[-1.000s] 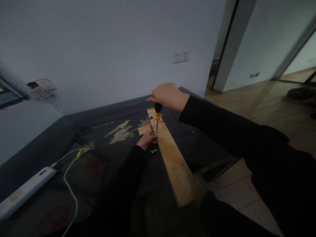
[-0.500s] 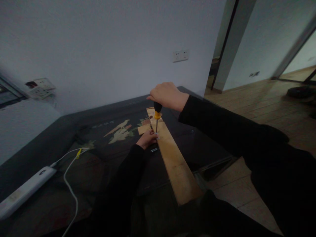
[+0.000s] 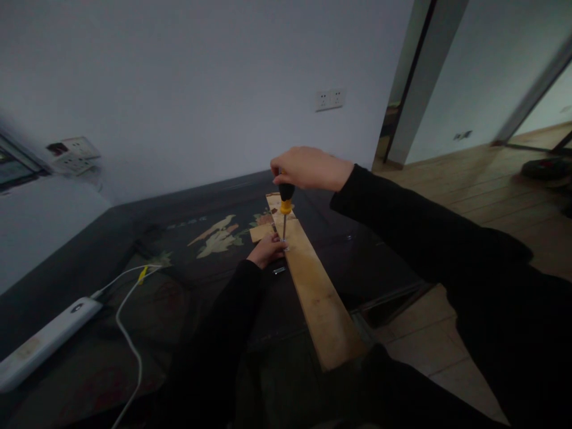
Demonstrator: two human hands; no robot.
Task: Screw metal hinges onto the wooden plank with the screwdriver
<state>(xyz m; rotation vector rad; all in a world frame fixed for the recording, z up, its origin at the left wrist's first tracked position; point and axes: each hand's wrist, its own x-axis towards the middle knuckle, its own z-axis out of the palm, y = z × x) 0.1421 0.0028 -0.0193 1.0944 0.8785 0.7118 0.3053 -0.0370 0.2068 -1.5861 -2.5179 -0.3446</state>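
Observation:
My right hand (image 3: 302, 168) is closed round the top of a screwdriver (image 3: 285, 201) with a black and yellow handle. The screwdriver stands nearly upright, its tip down at a small shiny metal plate (image 3: 286, 246) on the left edge of a long wooden board (image 3: 316, 280). Low beside that edge, my left hand (image 3: 268, 249) pinches the metal plate against the board. Any screw under the tip is too small to make out. A second small metal piece (image 3: 279, 270) lies on the dark table just below my left hand.
A small wooden piece (image 3: 261, 231) lies left of the board on the dark table (image 3: 179, 238), which bears a bird-and-flower pattern. A white power strip (image 3: 49, 342) and its cable (image 3: 129, 339) are at the left. The wall (image 3: 201, 89) rises behind the table.
My right hand has turned on the screwdriver handle, its wrist shifting slightly right, and more of the handle's top shows. The left hand and the board stay in place.

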